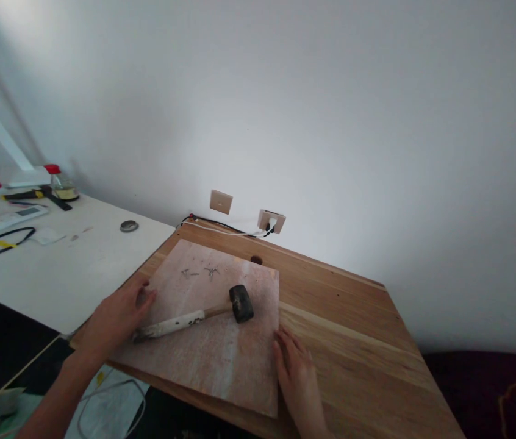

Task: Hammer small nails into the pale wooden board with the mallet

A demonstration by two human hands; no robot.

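Note:
A pale pinkish board (pixel 221 353) lies on the wooden table (pixel 354 341). On it rests a hammer (pixel 194 317) with a black head and a white-smeared handle pointing left. Several small nails (pixel 198 272) lie scattered near the board's far edge. My left hand (pixel 118 314) lies flat on the board's left edge, fingers stretched out, close to the handle's end. My right hand (pixel 297 372) rests flat on the table against the board's right edge, fingers extended. Neither hand holds anything.
A white table (pixel 66 262) adjoins on the left, carrying a round metal lid (pixel 129 226), black cables, a small jar with a red cap (pixel 59 182) and a lamp base. Wall sockets (pixel 271 221) with a plugged cable sit behind the wooden table.

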